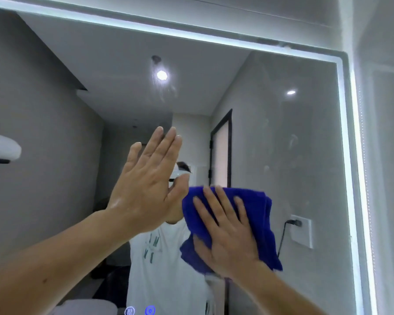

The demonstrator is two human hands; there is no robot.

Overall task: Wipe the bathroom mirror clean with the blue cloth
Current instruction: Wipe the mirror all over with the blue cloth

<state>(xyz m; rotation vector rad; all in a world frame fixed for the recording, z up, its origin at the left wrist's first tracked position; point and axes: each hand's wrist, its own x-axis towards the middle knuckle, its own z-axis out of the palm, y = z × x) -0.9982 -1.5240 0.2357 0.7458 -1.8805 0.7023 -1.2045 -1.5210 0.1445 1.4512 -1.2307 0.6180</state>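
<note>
A large wall mirror (pixel 293 123) with a lit white edge fills the view; faint smears show on its upper and right glass. My right hand (pixel 225 233) lies flat, fingers straight and spread, pressing the blue cloth (pixel 257 214) against the glass at centre right. The cloth is bunched and hangs below my palm. My left hand (pixel 149 183) is raised just left of the cloth, fingers straight and together, palm toward the mirror; I cannot tell if it touches the glass.
The mirror's lit strip (pixel 348 155) runs down the right side, next to a pale wall (pixel 387 155). Two glowing touch icons (pixel 139 310) sit at the mirror's bottom edge. Reflected are a person in a white shirt, a dark-framed door, a wall socket and ceiling lights.
</note>
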